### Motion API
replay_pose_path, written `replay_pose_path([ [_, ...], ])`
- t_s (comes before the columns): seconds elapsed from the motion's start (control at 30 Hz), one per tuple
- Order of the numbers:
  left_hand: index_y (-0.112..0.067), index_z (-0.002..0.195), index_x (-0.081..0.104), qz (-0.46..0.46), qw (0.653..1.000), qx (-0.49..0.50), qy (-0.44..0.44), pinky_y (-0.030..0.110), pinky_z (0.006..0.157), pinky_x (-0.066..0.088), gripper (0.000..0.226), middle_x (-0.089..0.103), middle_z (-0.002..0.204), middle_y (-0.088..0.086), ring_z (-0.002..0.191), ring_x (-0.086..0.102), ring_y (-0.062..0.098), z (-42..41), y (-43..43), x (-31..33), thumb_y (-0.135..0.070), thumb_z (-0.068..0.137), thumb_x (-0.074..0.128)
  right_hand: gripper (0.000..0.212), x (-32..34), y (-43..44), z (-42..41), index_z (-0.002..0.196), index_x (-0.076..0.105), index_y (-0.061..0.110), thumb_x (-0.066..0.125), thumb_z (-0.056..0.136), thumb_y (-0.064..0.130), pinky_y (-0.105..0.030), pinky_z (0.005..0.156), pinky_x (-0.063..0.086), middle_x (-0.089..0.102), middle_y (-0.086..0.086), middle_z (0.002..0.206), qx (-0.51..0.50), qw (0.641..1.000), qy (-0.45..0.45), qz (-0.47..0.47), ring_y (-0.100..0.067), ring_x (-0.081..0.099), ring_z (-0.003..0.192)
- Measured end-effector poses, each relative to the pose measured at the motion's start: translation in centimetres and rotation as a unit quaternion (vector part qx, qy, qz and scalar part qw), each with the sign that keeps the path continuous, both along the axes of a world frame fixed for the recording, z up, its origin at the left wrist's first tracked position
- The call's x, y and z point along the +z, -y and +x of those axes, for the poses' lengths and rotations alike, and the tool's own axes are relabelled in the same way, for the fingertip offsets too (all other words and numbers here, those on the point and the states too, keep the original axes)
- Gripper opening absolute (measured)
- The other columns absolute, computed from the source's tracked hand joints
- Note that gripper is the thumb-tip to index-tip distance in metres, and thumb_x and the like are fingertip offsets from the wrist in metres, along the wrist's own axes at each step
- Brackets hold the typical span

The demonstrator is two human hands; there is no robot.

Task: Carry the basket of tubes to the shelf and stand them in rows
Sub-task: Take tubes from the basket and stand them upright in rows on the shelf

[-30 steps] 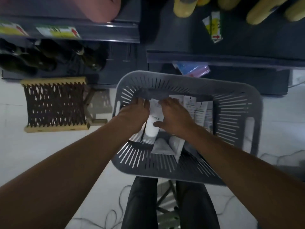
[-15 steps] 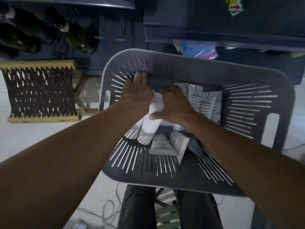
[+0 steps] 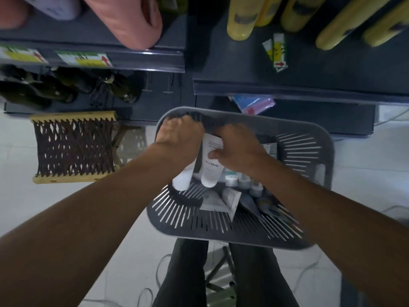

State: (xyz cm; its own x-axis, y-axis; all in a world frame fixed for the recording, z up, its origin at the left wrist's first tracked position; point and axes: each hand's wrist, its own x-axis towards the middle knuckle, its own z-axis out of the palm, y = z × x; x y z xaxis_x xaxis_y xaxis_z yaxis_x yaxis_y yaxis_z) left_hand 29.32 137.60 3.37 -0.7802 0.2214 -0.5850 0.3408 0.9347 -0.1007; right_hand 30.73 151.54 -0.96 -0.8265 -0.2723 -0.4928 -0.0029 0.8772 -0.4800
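A grey slotted plastic basket (image 3: pixel 309 156) sits below me in front of the shelf (image 3: pixel 309 89), holding several tubes. My left hand (image 3: pixel 179 138) is closed around a white tube (image 3: pixel 182 180) that hangs cap down over the basket. My right hand (image 3: pixel 236 149) grips another white tube marked FLORAL (image 3: pixel 211 171), also cap down. More tubes (image 3: pixel 230 199) lie flat on the basket floor, and a few stand by my right wrist, partly hidden.
A woven stool with a wooden frame (image 3: pixel 73 147) stands left of the basket. Dark bottles (image 3: pixel 66 89) lie on the low left shelf, yellow bottles (image 3: pixel 241 23) and a pink container (image 3: pixel 137 23) on higher shelves. My legs (image 3: pixel 221 275) are under the basket.
Both hands have closed on tubes and lifted them up out of the pile toward the basket's far rim. The camera view has tilted up, showing more shelf.
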Motion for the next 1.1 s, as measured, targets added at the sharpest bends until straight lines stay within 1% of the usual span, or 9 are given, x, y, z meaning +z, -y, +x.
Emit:
replay_pose_path([
  [0.07,-0.006,0.117,0.061,0.016,1.000,-0.004,-0.025,0.040,0.085,0.052,0.027,0.065,0.110,0.015,0.100,0.066,0.034,-0.3,0.0,2.8,-0.008,0.091,0.059,0.036,3.4,-0.4,-0.9,0.100,0.069,0.020,0.086,0.073,0.037,-0.040,0.085,0.055,0.072,-0.003,0.100,0.025,0.999,-0.030,0.015,-0.025,0.067,0.093],
  [0.13,-0.008,0.116,0.059,0.029,0.998,0.000,-0.048,0.039,0.085,0.050,0.027,0.063,0.110,0.015,0.102,0.065,0.035,-0.8,-0.1,5.8,-0.009,0.090,0.063,0.029,7.3,-1.1,-1.9,0.085,0.065,0.018,0.084,0.075,0.037,-0.038,0.075,0.054,0.070,-0.005,0.089,0.042,0.997,-0.053,0.029,-0.028,0.066,0.085],
  [0.27,-0.008,0.114,0.058,0.048,0.994,-0.007,-0.094,0.039,0.082,0.047,0.025,0.061,0.113,0.017,0.104,0.063,0.037,-1.8,-0.3,12.4,-0.008,0.089,0.061,0.029,15.4,-2.5,-3.0,0.078,0.063,0.015,0.081,0.076,0.038,-0.040,0.068,0.054,0.065,-0.006,0.074,0.061,0.991,-0.108,0.049,-0.032,0.063,0.076],
  [0.4,-0.009,0.110,0.059,0.084,0.985,-0.006,-0.150,0.038,0.068,0.038,0.023,0.062,0.109,0.017,0.100,0.063,0.039,-2.3,-0.6,19.3,-0.010,0.088,0.064,0.029,22.9,-4.3,-3.1,0.089,0.067,0.014,0.079,0.080,0.039,-0.041,0.070,0.054,0.069,-0.005,0.082,0.073,0.984,-0.157,0.052,-0.027,0.063,0.079],
  [0.57,-0.011,0.103,0.058,0.128,0.972,0.008,-0.199,0.042,0.072,0.047,0.024,0.063,0.106,0.018,0.098,0.063,0.040,-3.1,-1.1,27.7,-0.020,0.083,0.069,0.027,31.5,-6.8,-2.9,0.087,0.067,0.016,0.077,0.079,0.040,-0.041,0.069,0.053,0.071,-0.003,0.085,0.081,0.973,-0.213,0.044,-0.024,0.063,0.079],
  [0.77,-0.015,0.108,0.060,0.148,0.956,0.007,-0.254,0.041,0.071,0.055,0.029,0.066,0.105,0.012,0.095,0.065,0.034,-4.3,-2.8,36.9,-0.026,0.084,0.070,0.026,40.7,-10.2,-3.3,0.086,0.067,0.019,0.079,0.076,0.040,-0.042,0.071,0.052,0.073,0.000,0.083,0.076,0.956,-0.281,0.035,-0.025,0.064,0.078],
  [0.87,-0.018,0.094,0.054,0.163,0.947,0.010,-0.278,0.038,0.063,0.049,0.020,0.062,0.093,0.008,0.087,0.063,0.033,-5.5,-3.4,41.4,-0.025,0.083,0.069,0.025,44.7,-11.8,-4.3,0.081,0.064,0.019,0.081,0.075,0.036,-0.043,0.066,0.052,0.068,0.002,0.075,0.061,0.954,-0.292,0.014,-0.022,0.062,0.070],
  [0.97,-0.019,0.096,0.054,0.173,0.935,0.010,-0.308,0.035,0.059,0.044,0.021,0.057,0.090,0.006,0.085,0.061,0.032,-6.8,-4.4,45.3,-0.024,0.083,0.069,0.027,47.9,-13.3,-5.7,0.080,0.062,0.018,0.080,0.076,0.036,-0.041,0.063,0.051,0.064,0.003,0.072,0.060,0.943,-0.327,0.018,-0.020,0.060,0.069],
  [1.1,-0.014,0.097,0.056,0.206,0.914,0.020,-0.348,0.042,0.065,0.052,0.021,0.057,0.091,0.009,0.082,0.059,0.033,-8.6,-5.8,48.7,-0.018,0.083,0.070,0.032,51.2,-14.4,-8.3,0.074,0.051,0.020,0.079,0.079,0.034,-0.035,0.060,0.043,0.055,0.010,0.066,0.064,0.926,-0.370,0.028,-0.019,0.055,0.068],
])
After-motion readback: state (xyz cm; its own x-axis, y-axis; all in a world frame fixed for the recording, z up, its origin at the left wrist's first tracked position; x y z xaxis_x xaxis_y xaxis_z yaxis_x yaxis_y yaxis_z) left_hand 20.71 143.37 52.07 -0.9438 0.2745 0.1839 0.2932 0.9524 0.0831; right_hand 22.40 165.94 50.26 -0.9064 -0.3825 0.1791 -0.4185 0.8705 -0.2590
